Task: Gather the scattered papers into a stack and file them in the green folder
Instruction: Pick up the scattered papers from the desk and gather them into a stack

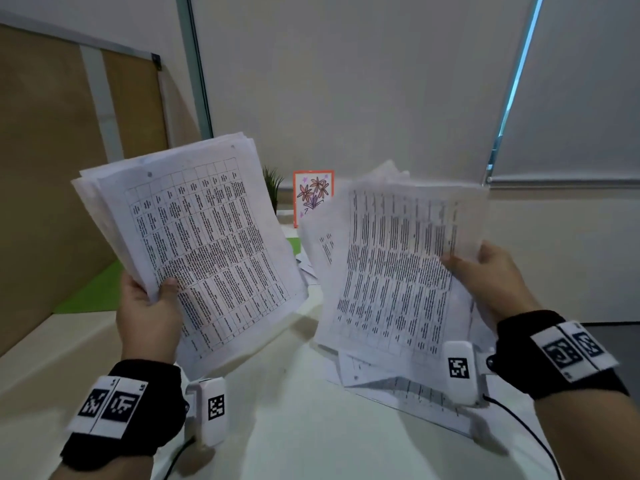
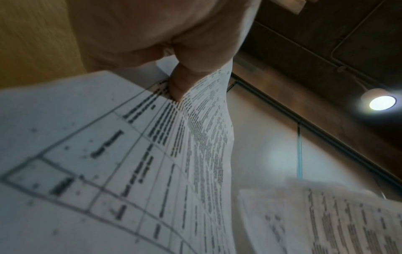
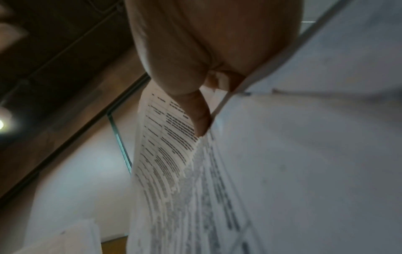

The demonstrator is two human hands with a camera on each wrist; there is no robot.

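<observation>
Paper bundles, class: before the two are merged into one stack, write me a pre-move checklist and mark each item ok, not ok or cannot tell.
1. Left hand has a firm grip on the left bundle, thumb on top: ok.
2. Right hand pinches the right bundle at its edge: ok.
3. Edges of each bundle squared: not ok, sheets are fanned out in both.
4. All sheets collected: not ok, loose sheets lie on the table.
5. Green folder within reach on the table: ok.
6. Folder open and ready: cannot tell, the bundles hide most of it.
</observation>
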